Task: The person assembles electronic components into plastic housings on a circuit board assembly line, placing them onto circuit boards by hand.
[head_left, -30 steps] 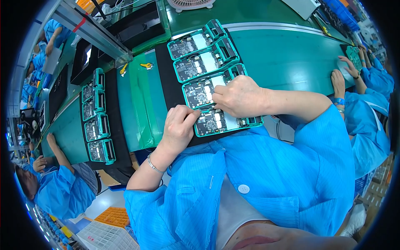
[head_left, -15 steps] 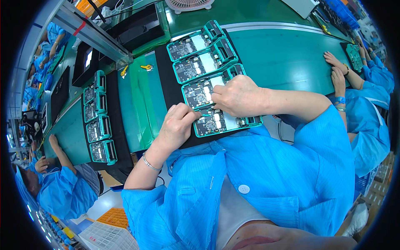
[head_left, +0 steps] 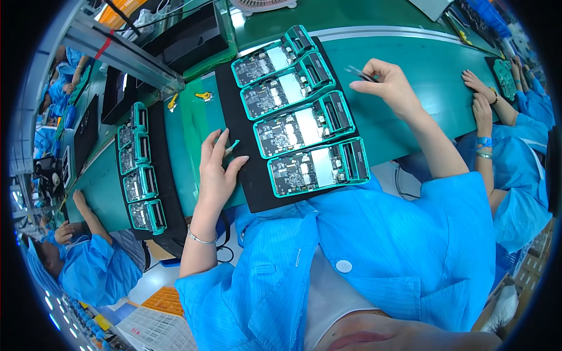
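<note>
A black mat (head_left: 237,117) on the green belt carries several teal fixtures, each holding a circuit board (head_left: 319,165). My left hand (head_left: 216,169) rests flat on the mat's left edge, fingers spread, with a small teal tool (head_left: 232,147) between its fingertips. My right hand (head_left: 389,85) hovers to the right of the mat over the belt and pinches dark tweezers (head_left: 360,73) that point left toward the second fixture (head_left: 290,85).
A second black mat with several teal fixtures (head_left: 140,169) lies further left on the belt. A co-worker in blue (head_left: 88,263) sits at lower left; another person's hands (head_left: 480,96) work at the right. Black trays (head_left: 187,38) and a yellow clip (head_left: 204,96) sit behind.
Both hands have lifted off the nearest boards. My right hand moved up and right with the tweezers; my left hand slid left to the mat's edge. The view moved closer.
</note>
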Demonstrator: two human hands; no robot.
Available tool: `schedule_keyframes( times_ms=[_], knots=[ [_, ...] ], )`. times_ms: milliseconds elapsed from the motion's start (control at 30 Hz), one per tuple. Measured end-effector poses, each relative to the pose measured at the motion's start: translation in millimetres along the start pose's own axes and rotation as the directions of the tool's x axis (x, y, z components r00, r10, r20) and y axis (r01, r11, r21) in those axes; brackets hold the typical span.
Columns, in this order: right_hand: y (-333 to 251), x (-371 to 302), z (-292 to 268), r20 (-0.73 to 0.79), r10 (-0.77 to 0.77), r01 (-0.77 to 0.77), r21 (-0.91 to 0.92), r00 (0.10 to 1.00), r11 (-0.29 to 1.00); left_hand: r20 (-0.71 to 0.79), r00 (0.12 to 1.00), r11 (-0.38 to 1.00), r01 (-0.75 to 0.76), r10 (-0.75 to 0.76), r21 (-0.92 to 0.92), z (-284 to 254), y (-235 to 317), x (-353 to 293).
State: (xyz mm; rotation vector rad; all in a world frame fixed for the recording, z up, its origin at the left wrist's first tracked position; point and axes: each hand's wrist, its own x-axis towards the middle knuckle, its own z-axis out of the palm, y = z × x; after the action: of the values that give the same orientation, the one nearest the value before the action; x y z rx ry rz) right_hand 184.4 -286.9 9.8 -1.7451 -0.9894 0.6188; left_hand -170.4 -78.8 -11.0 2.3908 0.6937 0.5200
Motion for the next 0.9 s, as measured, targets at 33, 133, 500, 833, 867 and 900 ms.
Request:
schedule_keyframes(
  times_ms=[33, 133, 500, 833, 867, 900],
  knots=[
    [11.2, -0.8, -1.5, -0.032, 0.056, -0.054, 0.062, 0.998, 0.997, 0.032, 0.999, 1.0, 0.002, -0.001, -0.028, 1.7, -1.8, 0.6],
    [12.4, -9.9, 2.2, 0.021, 0.246, -0.245, 0.206, 0.969, 0.947, 0.053, 0.998, 0.998, 0.02, -0.017, -0.062, 3.0, 1.5, 6.0],
    [58.8, 7.2, 36.2, -0.024, 0.431, -0.383, 0.415, 0.902, 0.825, 0.203, 0.973, 0.979, -0.068, 0.108, -0.194, 28.6, -58.5, 30.3],
    [100.9, 22.8, 39.2, -0.246, 0.643, -0.559, 0.334, 0.725, 0.759, 0.251, 0.83, 0.842, -0.393, 0.498, -0.371, 84.5, -134.8, 68.6],
    [99.6, 26.9, 25.4, -0.316, 0.625, -0.568, 0.262, 0.714, 0.78, 0.256, 0.805, 0.815, -0.413, 0.536, -0.407, 91.6, -135.0, 77.5],
    [88.5, 31.7, 24.1, -0.422, 0.581, -0.552, 0.202, 0.696, 0.809, 0.251, 0.777, 0.792, -0.458, 0.577, -0.403, 94.8, -135.5, 80.7]
  ],
)
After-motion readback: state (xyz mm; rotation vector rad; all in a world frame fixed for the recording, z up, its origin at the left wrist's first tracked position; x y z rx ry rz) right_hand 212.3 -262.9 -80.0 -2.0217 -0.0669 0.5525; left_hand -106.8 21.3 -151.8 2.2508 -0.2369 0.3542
